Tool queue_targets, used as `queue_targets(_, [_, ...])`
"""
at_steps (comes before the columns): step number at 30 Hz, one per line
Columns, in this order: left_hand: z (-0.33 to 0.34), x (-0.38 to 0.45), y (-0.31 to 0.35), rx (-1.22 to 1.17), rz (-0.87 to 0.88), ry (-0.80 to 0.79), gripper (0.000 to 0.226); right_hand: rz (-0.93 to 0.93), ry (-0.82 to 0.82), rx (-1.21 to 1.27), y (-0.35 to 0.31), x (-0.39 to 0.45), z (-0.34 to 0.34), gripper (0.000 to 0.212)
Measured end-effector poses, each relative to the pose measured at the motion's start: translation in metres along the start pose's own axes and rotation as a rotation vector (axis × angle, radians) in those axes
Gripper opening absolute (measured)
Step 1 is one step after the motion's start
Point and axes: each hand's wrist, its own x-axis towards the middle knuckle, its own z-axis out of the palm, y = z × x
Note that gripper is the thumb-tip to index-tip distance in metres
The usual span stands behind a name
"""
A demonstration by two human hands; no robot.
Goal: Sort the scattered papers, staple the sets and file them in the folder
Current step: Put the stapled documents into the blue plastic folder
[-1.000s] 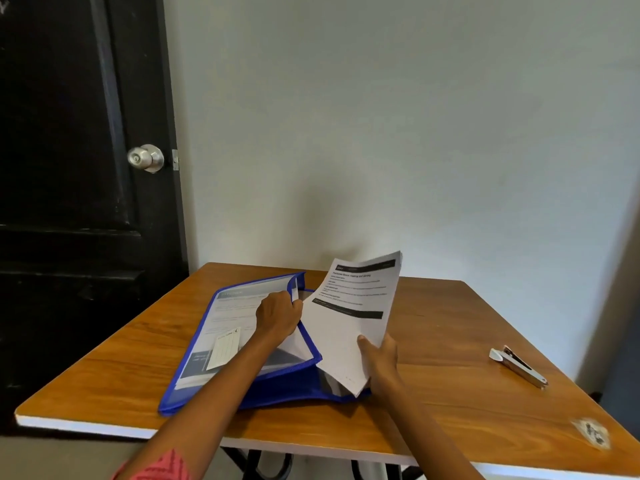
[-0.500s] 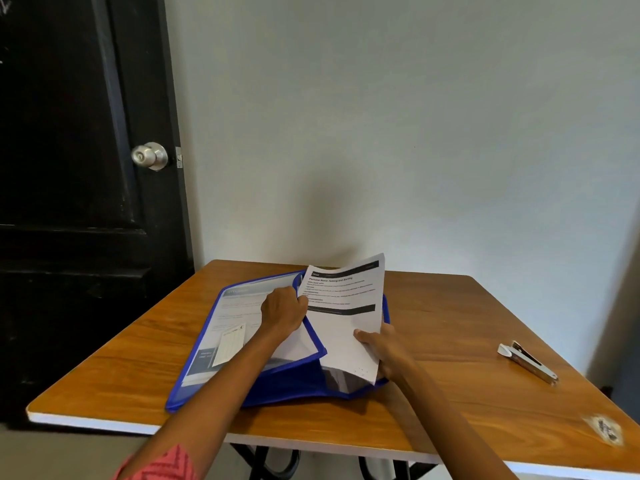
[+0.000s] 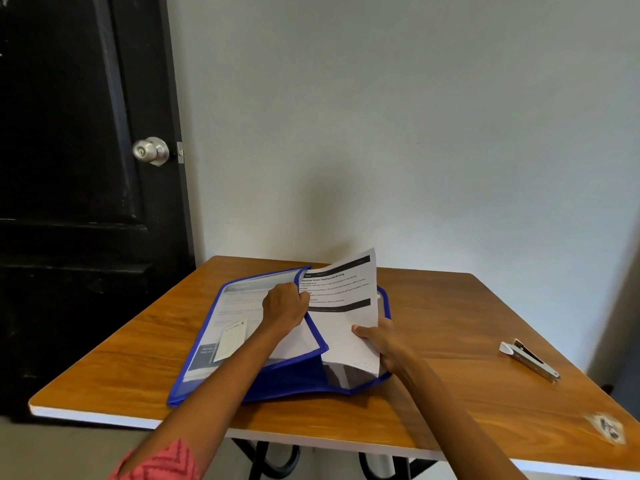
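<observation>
A blue-edged translucent folder (image 3: pixel 207 368) lies on the wooden table (image 3: pixel 467 393), its top flap lifted. My left hand (image 3: pixel 284 306) grips the flap's right edge and holds it up. My right hand (image 3: pixel 381 344) holds a printed paper set (image 3: pixel 346 327) by its lower right side. The set stands tilted, with its lower part inside the folder's opening. Other printed sheets show through the flap, along with a small pale card (image 3: pixel 231 341). A silver stapler (image 3: pixel 530 360) lies on the table to the right, apart from both hands.
The table stands against a pale wall, with a black door and its round knob (image 3: pixel 151 151) at the left. A worn sticker (image 3: pixel 606 427) marks the table's near right corner. Bare wood lies between the folder and the stapler.
The paper set has moved left and down into the folder's opening with my right hand. My left hand keeps the flap raised. The view has shifted slightly.
</observation>
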Motion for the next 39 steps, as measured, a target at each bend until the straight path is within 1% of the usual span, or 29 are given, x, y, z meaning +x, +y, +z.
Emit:
queue_targets(2, [0.0, -0.001, 0.0, -0.009, 0.007, -0.009, 0.032, 0.013, -0.023, -0.016, -0.003, 0.001, 0.001, 0.033])
queue_targets(5, [-0.001, -0.001, 0.0, -0.015, 0.011, -0.022, 0.031, 0.043, -0.074, -0.039, -0.007, 0.003, 0.002, 0.027])
queue_targets(10, [0.0, -0.002, 0.0, -0.022, 0.027, -0.039, 0.03, 0.092, -0.147, -0.044, -0.014, 0.013, 0.008, 0.024])
queue_targets(14, [0.003, -0.002, -0.001, -0.022, 0.032, -0.046, 0.031, 0.076, -0.183, -0.112, -0.021, 0.02, 0.026, 0.021])
queue_targets(21, [0.01, -0.002, -0.004, -0.038, 0.054, -0.056, 0.027, 0.049, -0.202, -0.137, -0.019, 0.04, 0.06, 0.038])
queue_targets(23, [0.012, 0.0, -0.006, -0.054, 0.063, -0.054, 0.022, 0.034, -0.232, -0.17, -0.019, 0.044, 0.07, 0.028])
queue_targets(25, [0.006, 0.004, -0.012, -0.097, 0.057, -0.032, 0.029, 0.041, -0.278, -0.207, -0.018, 0.048, 0.073, 0.018])
queue_targets(27, [-0.007, 0.011, -0.033, -0.159, 0.001, 0.016, 0.034, 0.039, -0.317, -0.226, -0.02, 0.05, 0.074, 0.014])
queue_targets(29, [-0.016, 0.022, -0.072, -0.159, -0.107, 0.083, 0.026, 0.033, -0.343, -0.197, -0.018, 0.054, 0.069, 0.016])
queue_targets(31, [-0.02, 0.032, -0.119, -0.158, -0.285, 0.151, 0.014, 0.042, -0.378, -0.165, -0.015, 0.055, 0.064, 0.024])
queue_targets(32, [-0.021, 0.034, -0.14, -0.171, -0.376, 0.161, 0.013, 0.05, -0.387, -0.158, -0.013, 0.056, 0.061, 0.028])
queue_targets(34, [-0.02, 0.036, -0.171, -0.278, -0.498, 0.133, 0.024, 0.069, -0.397, -0.176, -0.008, 0.064, 0.059, 0.029])
queue_targets(37, [-0.015, 0.036, -0.19, -0.512, -0.494, 0.156, 0.038, 0.065, -0.44, -0.186, -0.009, 0.07, 0.068, 0.025])
queue_targets(39, [-0.01, 0.037, -0.191, -0.567, -0.49, 0.19, 0.038, 0.069, -0.473, -0.106, -0.011, 0.071, 0.077, 0.032])
